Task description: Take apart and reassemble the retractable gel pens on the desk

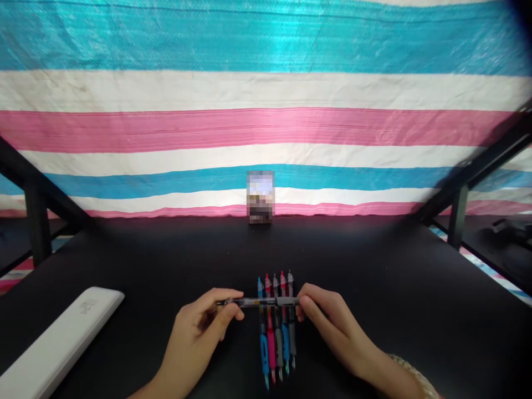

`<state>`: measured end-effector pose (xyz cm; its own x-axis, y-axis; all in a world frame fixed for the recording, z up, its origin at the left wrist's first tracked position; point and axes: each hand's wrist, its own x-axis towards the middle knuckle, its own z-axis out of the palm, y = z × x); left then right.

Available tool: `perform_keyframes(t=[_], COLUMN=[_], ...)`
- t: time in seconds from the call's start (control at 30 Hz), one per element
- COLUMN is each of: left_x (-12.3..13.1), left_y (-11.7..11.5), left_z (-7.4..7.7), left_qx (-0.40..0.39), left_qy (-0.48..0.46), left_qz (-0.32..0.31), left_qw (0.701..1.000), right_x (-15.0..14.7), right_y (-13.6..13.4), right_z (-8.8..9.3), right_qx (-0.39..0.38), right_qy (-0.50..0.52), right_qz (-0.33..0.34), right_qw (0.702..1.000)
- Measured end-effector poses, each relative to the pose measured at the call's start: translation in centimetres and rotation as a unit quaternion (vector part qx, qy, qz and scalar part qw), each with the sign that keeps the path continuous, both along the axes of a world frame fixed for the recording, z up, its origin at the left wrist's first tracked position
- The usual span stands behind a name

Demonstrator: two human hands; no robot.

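Note:
A clear pen with a grey grip (286, 301) is held level between my two hands. My left hand (203, 327) pinches its left end between thumb and fingers. At the other end, the fingertips of my right hand (328, 318) are closed on the tip beside the grey grip. Below the held pen, several pens lie side by side on the black table. Among them are a blue pen (265, 352) at the left, a pink pen (271, 346) and a grey pen (292, 335) at the right. The held pen crosses over their middles and hides part of them.
A long white case (70, 338) lies at the left on the black table (166, 255). A small blurred upright object (260, 199) stands at the back edge. Black metal frames (457, 216) flank the table, with a striped sheet (266, 127) behind.

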<state>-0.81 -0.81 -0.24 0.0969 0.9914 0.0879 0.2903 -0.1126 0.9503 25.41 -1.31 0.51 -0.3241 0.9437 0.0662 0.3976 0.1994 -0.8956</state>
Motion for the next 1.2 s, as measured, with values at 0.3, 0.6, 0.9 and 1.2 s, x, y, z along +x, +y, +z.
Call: perform_keyframes(t=[0.3, 0.6, 0.9, 1.2], left_x=[-0.1, -0.1, -0.1, -0.1], left_y=[0.2, 0.2, 0.2, 0.2], left_z=[-0.3, -0.4, -0.4, -0.6], left_qx=[-0.002, 0.01, 0.017, 0.02], left_qy=[-0.03, -0.039, -0.046, -0.047], left_qz=[0.001, 0.002, 0.011, 0.012], left_qw=[1.0, 0.999, 0.999, 0.999], right_x=[0.2, 0.1, 0.1, 0.0], right_y=[0.3, 0.7, 1.0, 1.2], right_z=[0.0, -0.3, -0.3, -0.6], right_qx=[-0.062, -0.111, -0.152, -0.21], right_qy=[0.058, 0.102, 0.136, 0.169], right_qz=[-0.02, -0.03, -0.035, -0.043], right_qw=[0.996, 0.988, 0.978, 0.962])
